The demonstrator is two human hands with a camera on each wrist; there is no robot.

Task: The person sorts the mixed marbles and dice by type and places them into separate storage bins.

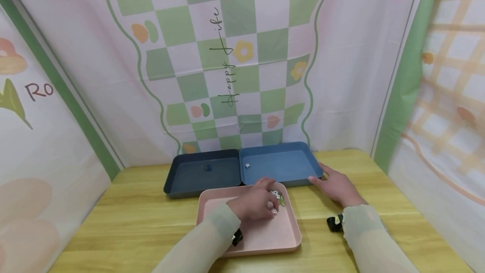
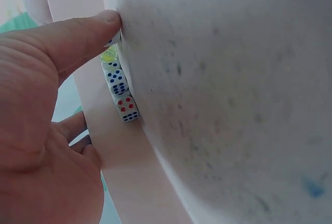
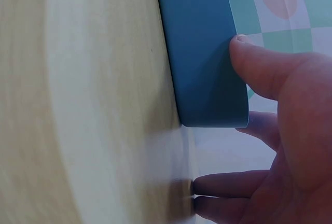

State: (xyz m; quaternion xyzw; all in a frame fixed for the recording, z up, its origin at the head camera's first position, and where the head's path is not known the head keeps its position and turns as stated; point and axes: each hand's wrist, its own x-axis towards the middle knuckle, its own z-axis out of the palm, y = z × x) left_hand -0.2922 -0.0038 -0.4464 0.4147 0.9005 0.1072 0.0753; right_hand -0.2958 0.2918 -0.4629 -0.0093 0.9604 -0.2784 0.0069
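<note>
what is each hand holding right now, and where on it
Left hand pinches a small white die at its side in the pink plastic tray. Right hand only touches the light blue tray's corner.

A dark blue tray sits at the far left of the wooden table, with one small dark die inside it. Behind the table hangs a green-and-white checked cloth printed with flowers. More printed cloths hang at the left and right.
</note>
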